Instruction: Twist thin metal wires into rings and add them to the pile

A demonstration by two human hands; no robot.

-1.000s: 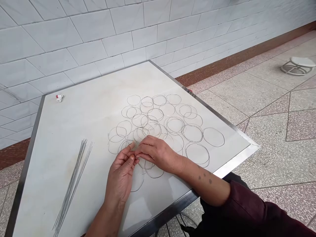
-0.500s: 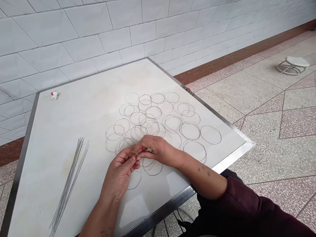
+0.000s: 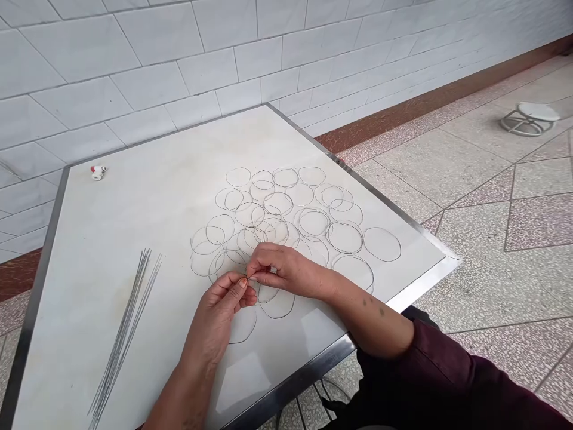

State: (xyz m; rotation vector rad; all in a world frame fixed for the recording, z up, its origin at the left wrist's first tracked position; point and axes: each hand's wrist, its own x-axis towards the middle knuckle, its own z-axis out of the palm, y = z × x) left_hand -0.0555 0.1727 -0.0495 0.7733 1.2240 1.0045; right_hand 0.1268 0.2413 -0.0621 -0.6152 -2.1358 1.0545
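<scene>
My left hand (image 3: pixel 219 301) is closed in a pinch, thumb against fingertips, on the ends of a thin wire. From the right, my right hand (image 3: pixel 284 269) pinches at the same spot, its fingertips meeting those of the left. A wire loop (image 3: pixel 255 327) curves out below my fingers; whether it is the wire I hold, I cannot tell. Around and beyond my hands lie several thin wire rings (image 3: pixel 382 261), many overlapping. A bundle of straight wires (image 3: pixel 123 334) lies left of my left hand.
The white table (image 3: pixel 147 209) has a metal edge and stands against a tiled wall (image 3: pixel 156 36). A small red and white object (image 3: pixel 98 172) sits near its far left corner. On the floor at the right stands a low round stool (image 3: pixel 530 118).
My right hand has shifted slightly and its fingertips have drawn closer to those of my left. Both hands keep their pinch; the rings and straight wires lie as before.
</scene>
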